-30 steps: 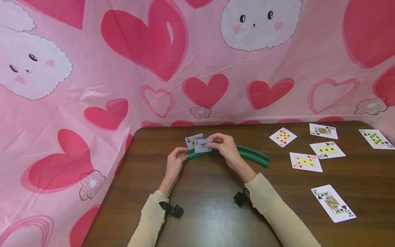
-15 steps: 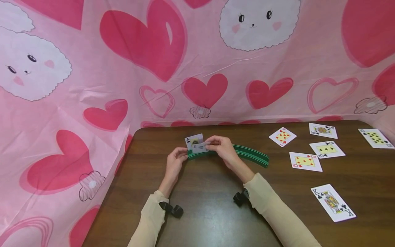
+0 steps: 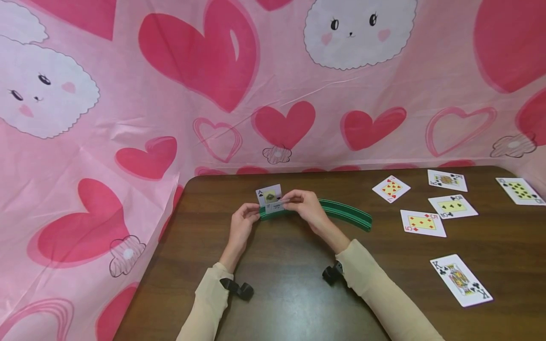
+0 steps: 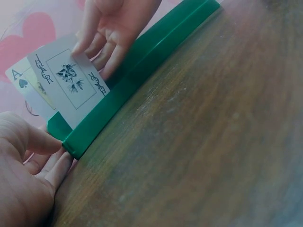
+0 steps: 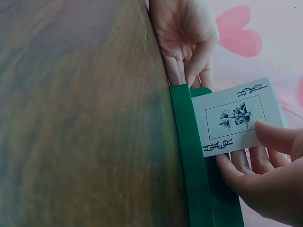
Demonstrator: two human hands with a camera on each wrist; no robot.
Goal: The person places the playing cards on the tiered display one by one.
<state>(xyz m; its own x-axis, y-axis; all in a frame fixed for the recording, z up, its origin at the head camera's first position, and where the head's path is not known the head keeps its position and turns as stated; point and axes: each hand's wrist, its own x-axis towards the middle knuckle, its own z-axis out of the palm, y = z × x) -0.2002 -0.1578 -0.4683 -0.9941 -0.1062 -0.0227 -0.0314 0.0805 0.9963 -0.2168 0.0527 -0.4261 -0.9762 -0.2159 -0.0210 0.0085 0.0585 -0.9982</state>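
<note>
Card rack (image 3: pixel 347 215), plain green; bench (image 3: pixel 281 279), dark brown wood grain.
Joker card (image 4: pixel 71 80), black on white; ace of spades (image 3: pixel 270 193), yellow-panelled; cloth (image 3: pixel 281 80), pink with red hearts; sleeves (image 3: pixel 386 293), beige.

"JOKER" stands twice on the joker (image 5: pixel 232 118); "A" and a spade on the ace (image 3: pixel 269 194); "K" on the near king (image 3: pixel 461 280), with clubs, and on the far king (image 3: pixel 447 181); red "5" on the five (image 3: pixel 423 223); red "7" on the seven (image 3: pixel 391 189).

Pink heart-print cloth (image 3: pixel 281 61) behind and left of brown wood-grain table (image 3: pixel 290 289)
</note>
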